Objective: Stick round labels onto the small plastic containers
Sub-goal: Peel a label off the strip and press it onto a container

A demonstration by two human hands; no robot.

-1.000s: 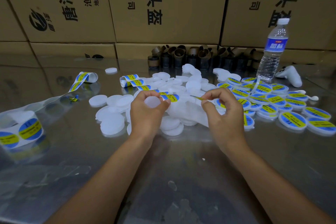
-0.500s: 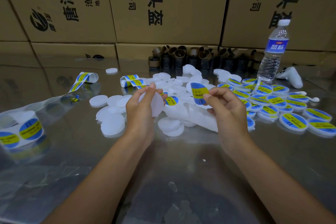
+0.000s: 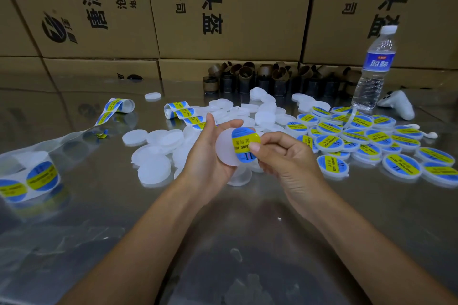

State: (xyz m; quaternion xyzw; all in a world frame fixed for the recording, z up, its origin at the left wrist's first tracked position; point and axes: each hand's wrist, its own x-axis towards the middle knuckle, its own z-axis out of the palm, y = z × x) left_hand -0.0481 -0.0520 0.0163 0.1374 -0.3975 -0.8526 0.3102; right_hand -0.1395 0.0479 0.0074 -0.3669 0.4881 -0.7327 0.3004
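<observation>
In the middle of the frame the left hand (image 3: 208, 158) cups a translucent white round plastic container (image 3: 223, 153), fingers curled behind it and thumb up along its rim, its flat face tilted toward the camera. The right hand (image 3: 287, 158) pinches a round blue-and-yellow paper label (image 3: 244, 141) at its right edge, thumb on the printed face. The label covers the right part of the container's face and looks off-centre; I cannot tell whether it is fully stuck down. The container looks light, thin-walled and smooth, so it is probably slippery and may flex if squeezed, and a rim grip leaves the face free. The label is limp and will likely stick at first touch and crease, so it is best held by one edge and rolled down. The shiny metal table (image 3: 247, 225) offers open room in the lower half of the frame. Loose unlabelled white containers (image 3: 158, 153) crowd centre-left, and labelled blue-and-yellow containers (image 3: 371, 141) spread to the right. A clear plastic water bottle (image 3: 374, 69) stands upright at upper right, near those, and a careless reach could topple it. A strip of labels on backing film (image 3: 29, 178) lies at the left edge.
</observation>
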